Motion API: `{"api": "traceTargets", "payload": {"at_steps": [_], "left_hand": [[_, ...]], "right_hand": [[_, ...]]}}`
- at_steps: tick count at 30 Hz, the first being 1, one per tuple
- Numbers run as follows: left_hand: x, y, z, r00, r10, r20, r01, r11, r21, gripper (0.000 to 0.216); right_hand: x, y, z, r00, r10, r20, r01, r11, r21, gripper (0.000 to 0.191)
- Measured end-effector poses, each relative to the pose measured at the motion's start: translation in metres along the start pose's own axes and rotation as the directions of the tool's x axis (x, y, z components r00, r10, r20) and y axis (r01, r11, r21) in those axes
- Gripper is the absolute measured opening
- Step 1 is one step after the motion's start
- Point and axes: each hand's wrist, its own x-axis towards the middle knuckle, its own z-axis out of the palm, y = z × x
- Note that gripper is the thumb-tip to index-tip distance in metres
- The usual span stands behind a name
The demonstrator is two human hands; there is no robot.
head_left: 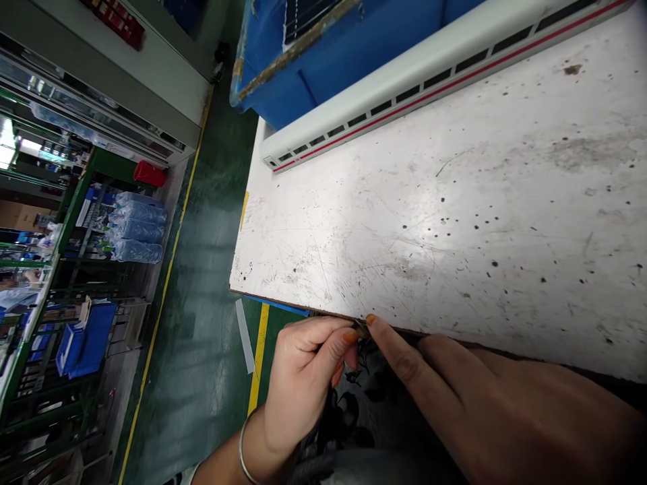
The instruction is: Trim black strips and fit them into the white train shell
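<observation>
Red bucket (150, 174) near plastic-wrapped bundles (137, 230)

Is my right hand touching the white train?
Apart: the head view shows a wide stretch of tabletop between your right hand and the train.

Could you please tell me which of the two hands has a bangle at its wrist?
The left hand: a silvery bangle rings its wrist; none shows on the right hand.

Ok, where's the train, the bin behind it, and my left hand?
Train (424, 59): head view, white roof above the windows.
Bin (354, 64): head view, blue wall.
Left hand (298, 374): head view, near thumb base.
</observation>
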Motion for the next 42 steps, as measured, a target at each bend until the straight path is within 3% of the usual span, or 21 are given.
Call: {"api": "traceTargets", "payload": {"at_steps": [7,16,22,29,38,42], "left_hand": [[0.000,0.002,0.000,1.000,0.023,-0.002,-0.023,1.000,0.007,0.047],[0.001,-0.001,-0.001,1.000,0.022,-0.002,-0.022,0.999,0.026,0.047],[0.000,-0.001,-0.001,1.000,0.018,-0.009,-0.017,1.000,0.016,0.046],[-0.001,-0.003,0.000,1.000,-0.001,-0.013,0.001,1.000,-0.012,0.045],[-0.001,0.000,0.000,0.999,0.024,-0.024,-0.024,1.000,0.003,0.045],[-0.001,0.000,0.000,0.999,0.035,-0.029,-0.035,0.999,0.003,0.044]], "right_hand": [[0.002,-0.003,-0.004,0.995,-0.026,0.093,0.024,1.000,0.016,0.055],[0.005,-0.008,-0.004,0.993,-0.034,0.111,0.034,0.999,0.007,0.061],[0.003,-0.006,-0.004,0.992,-0.084,0.099,0.087,0.996,-0.030,0.069],[-0.001,-0.003,-0.001,1.000,-0.015,0.023,0.016,0.999,-0.032,0.073],[0.006,-0.005,-0.009,0.993,-0.043,0.106,0.047,0.999,-0.028,0.052],[0.007,-0.006,-0.011,0.984,-0.083,0.158,0.087,0.996,-0.022,0.053]]}}
